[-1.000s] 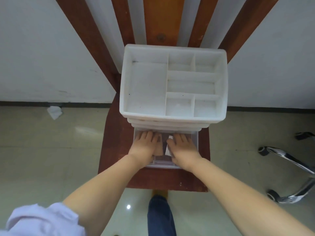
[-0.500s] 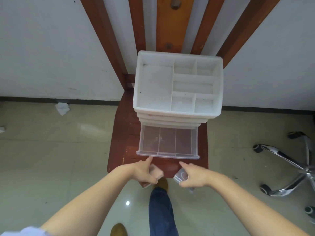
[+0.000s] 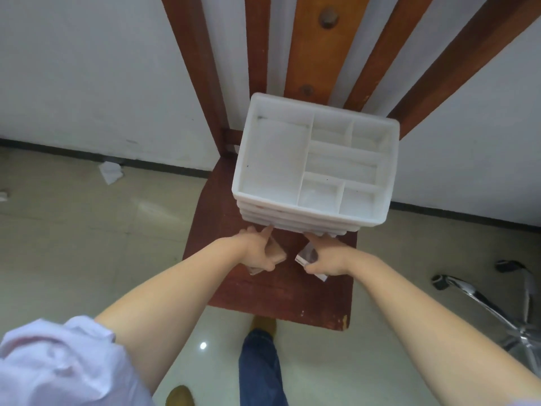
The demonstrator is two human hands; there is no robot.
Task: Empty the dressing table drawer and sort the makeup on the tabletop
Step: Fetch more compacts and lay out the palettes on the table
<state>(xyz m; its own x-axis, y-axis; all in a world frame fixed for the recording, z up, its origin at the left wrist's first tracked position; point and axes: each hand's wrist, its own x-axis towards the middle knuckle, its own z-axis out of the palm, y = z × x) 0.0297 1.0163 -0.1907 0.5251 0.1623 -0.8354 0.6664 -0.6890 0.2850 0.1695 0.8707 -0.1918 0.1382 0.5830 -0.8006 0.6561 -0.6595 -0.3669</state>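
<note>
Pale glossy tile floor [image 3: 87,244] nearest, one trousered leg below. One red-brown wooden seat [image 3: 281,291] carries everything. Two hands over it: left hand [image 3: 256,253] curled round one pinkish packet [image 3: 276,253], forefinger at organiser's base; right hand [image 3: 325,257] pinches one clear sachet [image 3: 307,256]. One white organiser [image 3: 316,168], six top compartments, drawer closed. Beyond: white wall [image 3: 87,68], one crumpled tissue [image 3: 110,172]; chrome chair base [image 3: 497,306] right.

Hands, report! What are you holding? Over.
Left hand grips pinkish packet. Right hand grips clear sachet. White plastic organiser drawer shut. Nothing blocking.
</note>
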